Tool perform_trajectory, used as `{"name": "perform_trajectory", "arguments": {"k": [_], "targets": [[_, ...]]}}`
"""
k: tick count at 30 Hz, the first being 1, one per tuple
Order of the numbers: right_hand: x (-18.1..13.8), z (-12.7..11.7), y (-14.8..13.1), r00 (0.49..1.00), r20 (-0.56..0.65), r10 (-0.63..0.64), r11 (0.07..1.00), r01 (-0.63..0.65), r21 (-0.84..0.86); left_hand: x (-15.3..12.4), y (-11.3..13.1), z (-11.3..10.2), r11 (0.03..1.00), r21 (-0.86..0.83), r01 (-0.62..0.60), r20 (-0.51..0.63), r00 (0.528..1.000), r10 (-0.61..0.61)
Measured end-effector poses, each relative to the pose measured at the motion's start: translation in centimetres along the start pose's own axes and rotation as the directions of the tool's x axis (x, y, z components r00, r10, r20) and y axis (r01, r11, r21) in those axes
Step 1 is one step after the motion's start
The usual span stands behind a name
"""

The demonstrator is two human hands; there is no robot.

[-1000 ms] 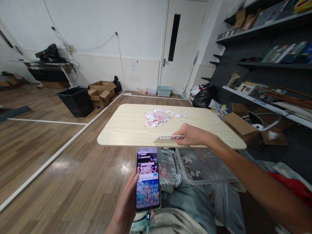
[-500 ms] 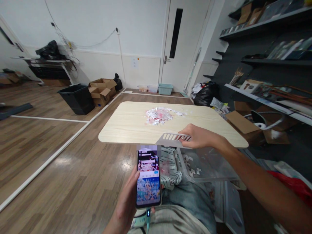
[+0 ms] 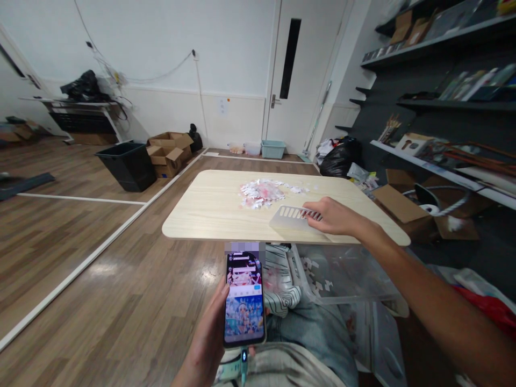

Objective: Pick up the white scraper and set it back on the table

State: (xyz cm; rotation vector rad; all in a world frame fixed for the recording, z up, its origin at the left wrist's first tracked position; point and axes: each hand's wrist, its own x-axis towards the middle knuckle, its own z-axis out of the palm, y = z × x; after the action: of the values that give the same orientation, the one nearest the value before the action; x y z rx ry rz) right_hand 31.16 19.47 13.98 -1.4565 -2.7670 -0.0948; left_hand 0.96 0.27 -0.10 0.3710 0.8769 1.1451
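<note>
My right hand (image 3: 331, 216) grips a grey slotted flat tool, like a scraper (image 3: 291, 218), and holds it just above the light wooden table (image 3: 209, 209), short of a pile of small white and pink paper scraps (image 3: 264, 192). My left hand (image 3: 209, 338) holds a phone (image 3: 244, 298) with a lit screen over my lap, a cable plugged into its bottom end.
A clear plastic bin (image 3: 342, 271) with paper scraps stands under the table's near right edge. Cardboard boxes (image 3: 167, 150) and a black bin (image 3: 127, 166) sit on the floor at left. Shelves (image 3: 443, 107) line the right wall, with a black bag (image 3: 341, 156) below.
My right hand has lifted the scraper from the table's near edge and moved it forward towards the paper pile, tilting its blade up. The phone hand stayed put.
</note>
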Motion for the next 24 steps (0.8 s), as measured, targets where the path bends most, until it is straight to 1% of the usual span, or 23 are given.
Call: {"name": "perform_trajectory", "arguments": {"k": [6, 8, 13, 16, 20, 22, 24], "targets": [[0.8, -0.3, -1.5, 0.990, 0.039, 0.137, 0.989, -0.134, -0.070, 0.3, -0.1, 0.0, 1.000, -0.017, -0.010, -0.011, 1.000, 0.010], [0.9, -0.4, -2.0, 0.983, 0.044, 0.180, 0.980, -0.176, -0.089, 0.3, 0.0, 0.1, 1.000, -0.002, -0.011, 0.008, 1.000, 0.011], [0.5, -0.2, -2.5, 0.981, 0.036, 0.191, 0.976, -0.186, -0.114, -0.3, 0.7, 0.4, 0.999, 0.037, -0.022, 0.069, 0.997, 0.019], [0.5, 0.1, -1.4, 0.980, 0.011, 0.197, 0.977, -0.195, -0.080, -0.7, 1.0, 0.5, 0.998, 0.046, -0.035, 0.100, 0.995, 0.030], [1.1, 1.5, 1.7, 0.975, -0.093, 0.202, 0.979, -0.197, 0.058, -1.0, 1.2, 0.7, 0.997, 0.065, -0.041, 0.140, 0.990, 0.032], [1.2, 2.6, 3.5, 0.971, -0.093, 0.219, 0.969, -0.206, 0.136, -1.1, 1.3, 0.9, 0.997, 0.065, -0.036, 0.142, 0.989, 0.027], [1.0, 3.9, 5.0, 0.971, -0.043, 0.233, 0.953, -0.219, 0.211, -1.2, 1.3, 1.0, 0.997, 0.066, -0.029, 0.135, 0.991, 0.020]]}}
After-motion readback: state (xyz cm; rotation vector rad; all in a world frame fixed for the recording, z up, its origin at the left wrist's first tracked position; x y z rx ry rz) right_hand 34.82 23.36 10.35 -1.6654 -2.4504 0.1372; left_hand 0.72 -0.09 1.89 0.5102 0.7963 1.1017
